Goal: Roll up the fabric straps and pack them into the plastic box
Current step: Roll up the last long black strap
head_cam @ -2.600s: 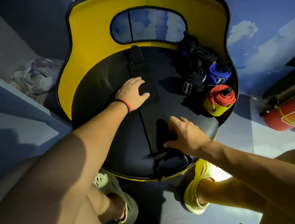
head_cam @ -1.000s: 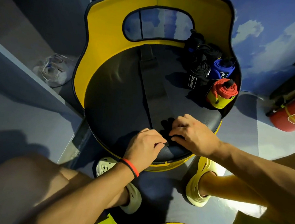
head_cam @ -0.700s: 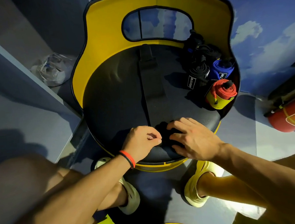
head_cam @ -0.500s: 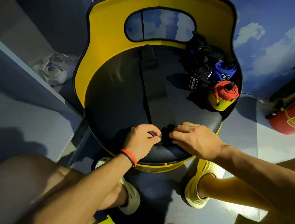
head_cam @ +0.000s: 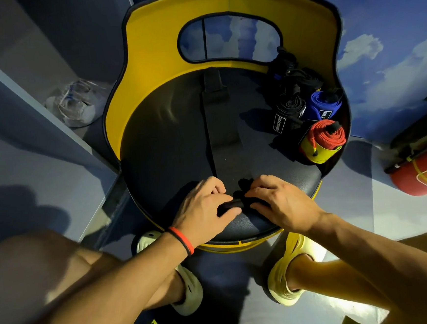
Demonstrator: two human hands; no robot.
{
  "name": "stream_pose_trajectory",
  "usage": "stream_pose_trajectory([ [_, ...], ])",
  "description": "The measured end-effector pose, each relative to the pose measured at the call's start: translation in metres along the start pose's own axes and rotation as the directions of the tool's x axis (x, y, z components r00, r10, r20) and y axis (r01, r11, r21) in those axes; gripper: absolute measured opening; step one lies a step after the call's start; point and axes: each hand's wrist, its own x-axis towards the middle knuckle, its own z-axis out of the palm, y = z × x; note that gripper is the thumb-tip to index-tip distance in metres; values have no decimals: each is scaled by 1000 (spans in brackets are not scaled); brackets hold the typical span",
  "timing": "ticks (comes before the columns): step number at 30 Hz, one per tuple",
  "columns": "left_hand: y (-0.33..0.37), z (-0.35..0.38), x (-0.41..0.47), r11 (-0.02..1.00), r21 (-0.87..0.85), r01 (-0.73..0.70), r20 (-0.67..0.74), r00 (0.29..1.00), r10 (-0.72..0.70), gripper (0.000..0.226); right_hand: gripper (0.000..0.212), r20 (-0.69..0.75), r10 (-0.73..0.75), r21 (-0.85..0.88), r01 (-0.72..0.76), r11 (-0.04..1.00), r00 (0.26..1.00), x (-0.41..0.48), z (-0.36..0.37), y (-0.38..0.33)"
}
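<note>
Black webbing on a black seat: my left hand and right hand both pinch the small coil at the seat's near edge, fingers curled over it. The rest of the strap lies flat up the middle toward the far yellow backrest. The step in hand is, by my reading, the first few turns, and these decide the shape of the whole roll. I should squeeze evenly on both ends of the coil so it does not go cone-shaped. I should push it away from me along the strap's own line and let the flat length stay on the seat as a guide. Dark on dark, the edges are hard to see, so I would check their alignment by touch. At the far right sit three finished rolls, red, blue and black, close together. What looks like the clear plastic box is on the floor at the far left, well apart from the seat; nothing in it can be made out.
</note>
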Motion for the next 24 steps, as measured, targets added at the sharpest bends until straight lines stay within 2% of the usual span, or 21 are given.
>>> stream_pose_trajectory([
  [3,1,-3,4,999,42,25,51,998,-27,35,41,20,6,-13,-6,1000,1000,3,-1,2],
  [6,0,-9,11,992,-64,112,3,994,-112,27,35,-11,20,-36,-21,999,1000,6,-2,2],
  [10,0,-10,16,975,-112,192,-6,981,-194,15,24,-31,17,-65,-19,998,999,6,-3,-3],
  [14,-5,-8,24,942,-221,252,17,967,-254,9,34,-5,46,-31,-47,998,999,4,1,6],
  [16,-6,-7,28,947,-195,253,21,967,-254,12,42,9,46,-36,-46,998,999,5,1,10],
  [19,-5,-6,31,963,-141,229,-43,970,-238,12,39,-23,55,-65,-56,996,998,11,0,9],
  [21,-3,-5,32,984,-85,156,-64,985,-162,12,36,-37,76,-81,-78,994,996,17,0,8],
  [24,0,-8,30,998,3,57,-63,996,-57,32,38,-26,92,-81,-94,992,995,22,0,7],
])
